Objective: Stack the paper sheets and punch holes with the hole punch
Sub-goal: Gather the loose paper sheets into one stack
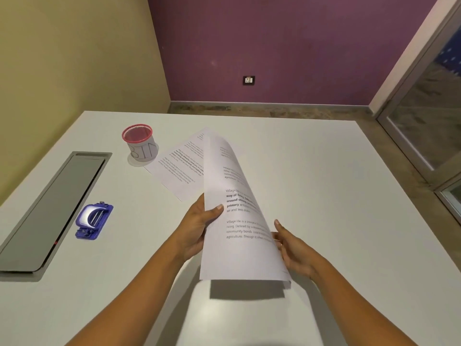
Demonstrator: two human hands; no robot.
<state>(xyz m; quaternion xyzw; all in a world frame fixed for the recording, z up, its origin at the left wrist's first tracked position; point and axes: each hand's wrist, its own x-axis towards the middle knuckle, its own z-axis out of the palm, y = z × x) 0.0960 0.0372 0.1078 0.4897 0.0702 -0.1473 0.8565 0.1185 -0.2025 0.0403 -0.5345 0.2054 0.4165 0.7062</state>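
Holding a printed white paper sheet (239, 221) above the white desk (336, 196), lifted clear and bowed into a curve, top end leaning away toward the far edge. At its lower right corner a second edge peeks out; cannot tell whether more than one page is in the grasp.

Left hand (199, 226): pinches the sheet's left edge, thumb across the printed face, fingers behind.

Right hand (294, 248): grips the right edge lower down, thumb raised beside the paper, fingers mostly hidden behind it.

More white printed pages (179, 168) lie flat on the desk beyond the left hand, turned at an angle, partly hidden by the raised sheet.

Blue two-hole punch with a silver lever (93, 221): sits on the desk well to the left of the hands, touched by nothing, just beside the long grey recessed panel (50, 211) set into the desktop.

Red mesh cup wrapped in a white label reading "BIN" (141, 143): upright at the far left of the desk, close by the corner of the flat pages.

Background: purple wall (274, 46) with a small dark wall socket (249, 80), yellowish wall (74, 58) on the left, glass door (429, 116) on the right.
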